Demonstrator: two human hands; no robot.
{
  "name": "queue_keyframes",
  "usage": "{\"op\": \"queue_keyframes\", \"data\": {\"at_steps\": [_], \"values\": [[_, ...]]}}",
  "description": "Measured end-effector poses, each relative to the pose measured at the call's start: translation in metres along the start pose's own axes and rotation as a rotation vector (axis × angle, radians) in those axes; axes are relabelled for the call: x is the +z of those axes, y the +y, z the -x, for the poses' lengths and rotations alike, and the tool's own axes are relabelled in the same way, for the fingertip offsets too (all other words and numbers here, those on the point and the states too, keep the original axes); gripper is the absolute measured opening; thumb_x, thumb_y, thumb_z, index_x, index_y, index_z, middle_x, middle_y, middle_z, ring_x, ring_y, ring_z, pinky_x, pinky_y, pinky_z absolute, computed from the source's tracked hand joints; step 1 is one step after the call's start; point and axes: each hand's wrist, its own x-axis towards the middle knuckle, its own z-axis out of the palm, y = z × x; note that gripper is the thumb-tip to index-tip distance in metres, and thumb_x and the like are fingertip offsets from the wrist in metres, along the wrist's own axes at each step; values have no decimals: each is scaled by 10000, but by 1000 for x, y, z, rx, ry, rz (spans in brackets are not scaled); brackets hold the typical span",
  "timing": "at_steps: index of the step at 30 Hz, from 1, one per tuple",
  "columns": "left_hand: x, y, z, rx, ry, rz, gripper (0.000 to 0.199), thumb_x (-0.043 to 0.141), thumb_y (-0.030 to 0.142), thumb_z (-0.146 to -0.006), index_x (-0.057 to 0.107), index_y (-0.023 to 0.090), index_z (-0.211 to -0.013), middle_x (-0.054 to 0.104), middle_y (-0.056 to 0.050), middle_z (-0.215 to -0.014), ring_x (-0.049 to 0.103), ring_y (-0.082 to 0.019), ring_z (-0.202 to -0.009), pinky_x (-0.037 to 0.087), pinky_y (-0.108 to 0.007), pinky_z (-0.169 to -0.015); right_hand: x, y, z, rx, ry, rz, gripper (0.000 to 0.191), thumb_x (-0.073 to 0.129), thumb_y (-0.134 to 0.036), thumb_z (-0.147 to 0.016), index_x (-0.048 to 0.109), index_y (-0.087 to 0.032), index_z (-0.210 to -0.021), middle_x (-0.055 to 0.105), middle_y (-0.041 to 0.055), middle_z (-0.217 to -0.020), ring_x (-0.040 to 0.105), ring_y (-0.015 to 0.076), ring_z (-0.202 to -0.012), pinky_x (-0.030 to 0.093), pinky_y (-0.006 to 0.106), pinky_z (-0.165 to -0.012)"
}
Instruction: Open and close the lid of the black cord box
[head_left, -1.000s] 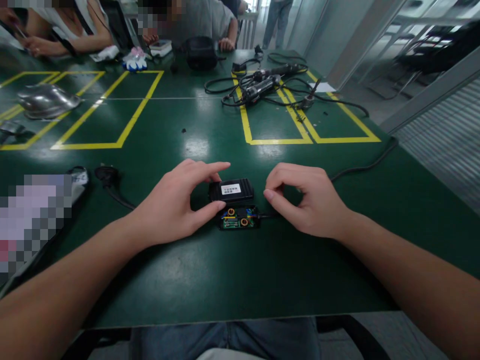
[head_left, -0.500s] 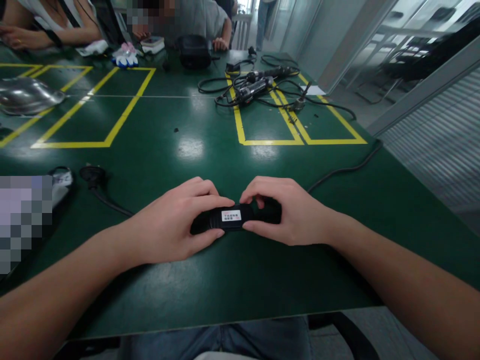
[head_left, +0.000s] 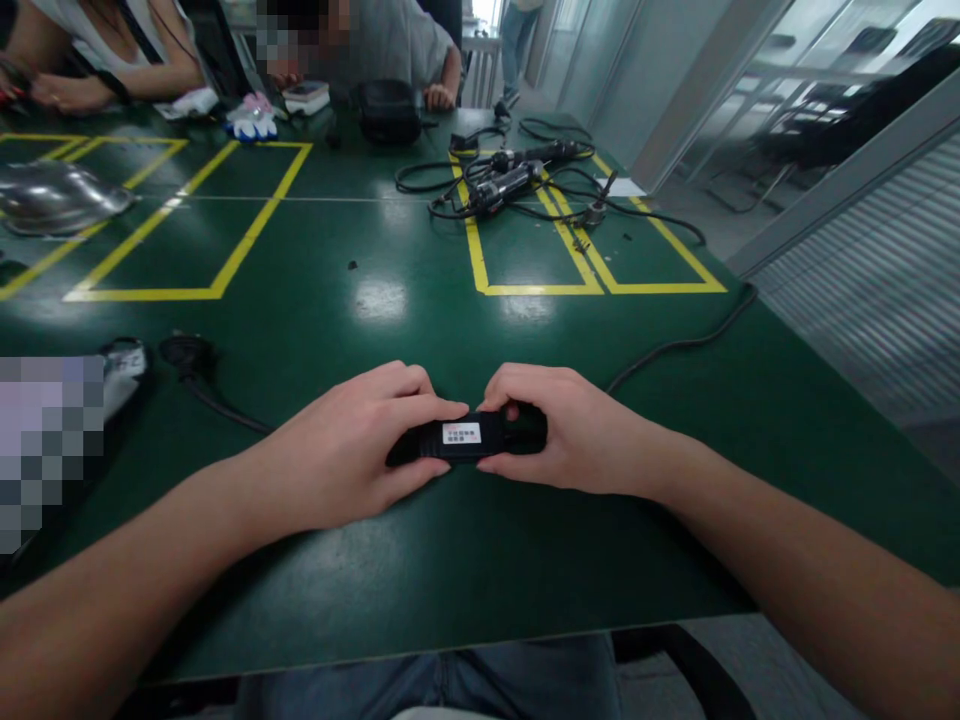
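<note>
A small black device (head_left: 491, 436) with a white printed label lies on the green table (head_left: 360, 600) in front of me. My left hand (head_left: 360, 445) grips its left part, thumb along the near edge and index finger along the far edge. From the other side, my right hand (head_left: 577, 432) pinches the right part between thumb and fingers. A black cable with a plug (head_left: 187, 352) runs towards my left wrist, and another cable (head_left: 679, 343) leads off behind my right hand. How either cable joins the device is hidden.
Black-cabled tools (head_left: 510, 185) lie across yellow tape frames at the back right. A metal bowl-like part (head_left: 60, 198) is at the far left, a black case (head_left: 390, 112) and gloves (head_left: 253, 118) at the back. Two people sit across the table. A blurred-out item is at left.
My right hand has moved slightly left, closer around the device's right part. The whole view has shifted down slightly. One person's hand across the table at left has moved.
</note>
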Motion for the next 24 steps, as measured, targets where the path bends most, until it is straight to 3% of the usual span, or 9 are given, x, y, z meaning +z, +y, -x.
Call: {"op": "queue_keyframes", "data": {"at_steps": [5,8,11,14,16,20,22,24], "values": [[-6,-3,-2,-54,26,135,338,739,344,-1001,788,250,-1322,781,-47,-1115,728,-221,-996,576,-334,-869,0,-1,0,105,2,-147,473,954,-342,-823,580,-258,-1099,705,6,-995,642,196,-853,507,336,-754],[-9,-9,-5,-157,137,135,328,725,409,-982,769,228,-1253,791,-53,-1101,718,-239,-977,576,-364,-877,-4,-2,1,180,59,-299,571,931,-428,-832,457,-282,-1114,695,14,-1037,621,189,-833,528,331,-726],[-7,-17,-7,-288,231,15,318,734,424,-944,736,221,-1190,778,-66,-1096,699,-266,-988,576,-410,-892,-10,-4,1,169,7,-211,371,840,-371,-909,501,-267,-1019,661,0,-928,597,183,-792,500,326,-701],[-3,-24,-8,-348,193,-71,287,749,407,-936,717,219,-1150,753,-70,-1044,688,-283,-979,577,-435,-884,-13,-6,0,112,-52,-101,192,761,-247,-935,572,-243,-963,655,-4,-872,598,174,-770,471,315,-681],[-1,-28,-8,-331,166,-102,258,744,385,-951,712,217,-1144,746,-76,-1052,682,-293,-1008,579,-451,-900,-13,-6,0,88,-63,-92,160,750,-205,-937,599,-235,-980,679,-2,-889,604,168,-769,470,305,-679],[-3,-26,-5,-219,235,-143,190,730,371,-965,736,220,-1080,709,-114,-1256,659,-309,-1165,567,-486,-1016,-14,-7,0,71,-90,-82,175,786,-177,-928,622,-233,-940,675,-16,-851,600,163,-755,453,291,-670],[-6,-20,-3,-153,206,-110,175,710,381,-988,746,219,-1043,701,-94,-1196,673,-271,-1080,566,-425,-948,-14,-7,0,60,-112,-70,169,797,-169,-928,640,-229,-918,666,-24,-827,595,157,-738,433,287,-660],[-9,-13,-1,-90,51,-21,153,680,360,-1022,725,217,-995,705,-41,-1008,666,-203,-882,520,-332,-784,-15,-7,1,57,-121,-63,142,792,-163,-940,664,-223,-923,665,-29,-814,592,151,-724,422,283,-655]]}}
